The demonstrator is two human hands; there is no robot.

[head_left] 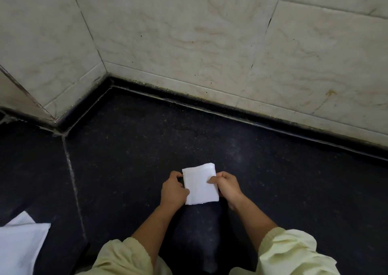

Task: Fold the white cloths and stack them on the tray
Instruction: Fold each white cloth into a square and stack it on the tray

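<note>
Item: folded cloth, held in two hands. Head view.

Hidden or unclear:
- White fabric [20, 245], lower left: cut off by the left and bottom edges. Only a corner and one flat face show; whether it is one piece or several cannot be told, nor what it lies on.
- Both sleeves, left [126, 258] and right [294, 251], pale yellow: cut off by the bottom edge.
- The fingers of both hands go behind the cloth, so their tips are out of sight.
- Whether the cloth rests on the counter or is held above it cannot be told; a dim shadow lies below it.

Hands:
- Left hand [173, 190]: at the cloth's left edge, curled, thumb over the near left part of the top face. It grips the edge.
- Right hand [227, 187]: at the cloth's right edge, curled, thumb [213, 180] laid on the top face and pointing left. It pinches the edge.

Task thing:
- Cloth [200, 183]: white, folded to a small, thick rectangle, layers showing along the left side. It sits between the two hands, low centre, over the counter, well apart from the white fabric.

Setting:
- Counter [283, 169]: dark, speckled, with a pale seam running down its left part.
- Wall [210, 44]: cream tiles, stained, meeting in a corner at the upper left above a black edge strip.
</note>
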